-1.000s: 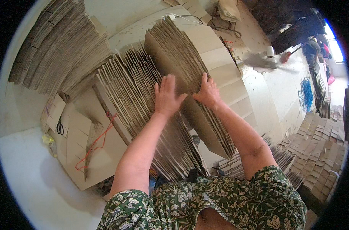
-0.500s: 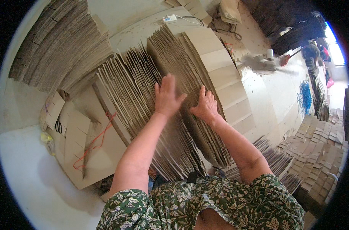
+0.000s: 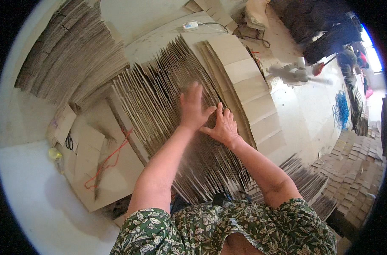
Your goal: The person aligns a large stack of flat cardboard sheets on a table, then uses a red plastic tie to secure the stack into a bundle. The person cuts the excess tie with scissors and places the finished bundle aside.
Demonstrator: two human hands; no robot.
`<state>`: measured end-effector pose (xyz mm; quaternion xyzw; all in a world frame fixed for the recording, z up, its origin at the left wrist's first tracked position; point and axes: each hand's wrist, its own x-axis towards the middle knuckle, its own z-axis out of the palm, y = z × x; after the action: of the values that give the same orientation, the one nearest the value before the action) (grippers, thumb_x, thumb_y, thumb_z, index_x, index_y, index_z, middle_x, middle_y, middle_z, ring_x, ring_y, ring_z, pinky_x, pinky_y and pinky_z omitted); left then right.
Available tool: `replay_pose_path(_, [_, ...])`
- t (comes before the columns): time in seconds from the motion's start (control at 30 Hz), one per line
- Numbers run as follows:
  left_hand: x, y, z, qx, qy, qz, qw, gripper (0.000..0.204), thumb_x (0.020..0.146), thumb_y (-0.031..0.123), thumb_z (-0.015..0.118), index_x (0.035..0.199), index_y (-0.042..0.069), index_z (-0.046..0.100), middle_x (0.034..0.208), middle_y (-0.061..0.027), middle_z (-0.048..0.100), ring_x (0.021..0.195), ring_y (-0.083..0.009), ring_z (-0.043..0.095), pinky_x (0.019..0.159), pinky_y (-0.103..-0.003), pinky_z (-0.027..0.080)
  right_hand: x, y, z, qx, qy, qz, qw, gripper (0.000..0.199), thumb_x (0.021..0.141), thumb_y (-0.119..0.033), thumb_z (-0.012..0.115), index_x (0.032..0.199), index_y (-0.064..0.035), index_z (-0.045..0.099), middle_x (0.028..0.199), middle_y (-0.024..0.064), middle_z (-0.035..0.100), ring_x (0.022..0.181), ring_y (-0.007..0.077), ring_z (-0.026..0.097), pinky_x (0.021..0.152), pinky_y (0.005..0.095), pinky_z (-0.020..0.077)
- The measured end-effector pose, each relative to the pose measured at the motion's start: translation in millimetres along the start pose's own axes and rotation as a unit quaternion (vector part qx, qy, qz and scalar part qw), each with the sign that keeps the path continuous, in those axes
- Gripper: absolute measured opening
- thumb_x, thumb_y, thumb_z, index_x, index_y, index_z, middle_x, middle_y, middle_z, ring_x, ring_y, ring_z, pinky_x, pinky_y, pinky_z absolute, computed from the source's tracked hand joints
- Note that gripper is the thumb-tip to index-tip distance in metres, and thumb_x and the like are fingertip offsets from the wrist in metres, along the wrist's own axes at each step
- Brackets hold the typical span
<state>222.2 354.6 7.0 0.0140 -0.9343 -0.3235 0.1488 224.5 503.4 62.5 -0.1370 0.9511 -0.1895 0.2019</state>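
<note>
Two bare hands are on one big row of flattened cardboard sheets (image 3: 168,110) standing on edge, way too many sheets to count. The left hand (image 3: 192,107) lies flat on the sheet edges with its fingers stretched out and spread, not gripping anything, a bit blurred. The right hand (image 3: 222,125) sits just beside it, touching at the thumb side, fingers bent a little and pressed down among the sheet edges; can't tell if it has actually pinched a sheet. The row runs from near the person's lap up toward the top of the view, leaning to the right against one stack of wider folded panels (image 3: 248,89). A second pile of cardboard (image 3: 70,55) sits well apart at upper left, and a third, lower fan of sheets (image 3: 306,180) lies by the right elbow. On the left is one flat cardboard piece (image 3: 95,170) with one red cord (image 3: 106,163) looped across it, plus one pair of black scissors (image 3: 69,142) near its edge. One white power strip (image 3: 190,26) is on the floor (image 3: 304,114) at the top, and one blue cord bundle (image 3: 341,109) lies far right.
</note>
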Motion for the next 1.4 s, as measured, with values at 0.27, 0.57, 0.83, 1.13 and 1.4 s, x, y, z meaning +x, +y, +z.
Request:
replay_pose_path(0.27, [-69, 24, -24, 0.039, -0.016, -0.118, 0.992, 0.068, 0.087, 0.029, 0.064, 0.143, 0.005, 0.034, 0.152, -0.0192, 0.027, 0.142, -0.0370, 0.022, 0.113, -0.057, 0.013, 3, 10, 1, 0.010, -0.011, 0.036, 0.999, 0.124, 0.059, -0.057, 0.080, 0.149, -0.0015, 0.015, 0.133, 0.0254, 0.040, 0.124, 0.0430, 0.041, 0.097, 0.0534, 0.0420])
replay_pose_path(0.57, [-73, 32, -25, 0.061, -0.117, -0.149, 0.980, 0.063, 0.097, 0.035, 0.051, 0.148, 0.008, 0.026, 0.154, -0.0137, 0.027, 0.143, -0.0325, 0.024, 0.115, -0.054, 0.014, 9, 26, -1, 0.005, 0.005, 0.080, 0.997, 0.125, 0.060, -0.053, 0.082, 0.151, -0.0053, 0.011, 0.138, 0.0235, 0.037, 0.125, 0.0419, 0.040, 0.095, 0.0570, 0.0423])
replay_pose_path(0.83, [-95, 8, -52, 0.133, -0.101, -0.129, 0.977, 0.055, 0.091, 0.019, 0.058, 0.141, 0.006, 0.039, 0.150, -0.0136, 0.034, 0.140, -0.0324, 0.027, 0.115, -0.050, 0.018, 13, 32, -2, 0.000, -0.014, 0.082, 0.997, 0.122, 0.062, -0.049, 0.081, 0.151, -0.0065, 0.009, 0.140, 0.0244, 0.036, 0.126, 0.0420, 0.040, 0.092, 0.0584, 0.0432])
replay_pose_path(1.13, [-38, 41, -62, 0.191, -0.522, -0.136, 0.820, 0.036, 0.083, 0.007, 0.059, 0.119, 0.004, 0.060, 0.143, -0.0128, 0.043, 0.133, -0.0343, 0.038, 0.112, -0.049, 0.031, 12, 33, 0, -0.005, -0.004, 0.082, 0.997, 0.119, 0.065, -0.051, 0.081, 0.151, -0.0079, 0.011, 0.141, 0.0225, 0.037, 0.127, 0.0405, 0.041, 0.091, 0.0588, 0.0446])
replay_pose_path(1.4, [-72, 6, 8, -0.157, -0.243, -0.379, 0.879, 0.090, 0.086, 0.047, 0.068, 0.146, -0.004, 0.026, 0.138, -0.0237, 0.046, 0.122, -0.0345, 0.050, 0.101, -0.043, 0.042, 12, 29, 0, -0.012, -0.004, 0.068, 0.998, 0.122, 0.064, -0.059, 0.078, 0.151, -0.0069, 0.010, 0.139, 0.0222, 0.038, 0.124, 0.0395, 0.044, 0.088, 0.0565, 0.0474])
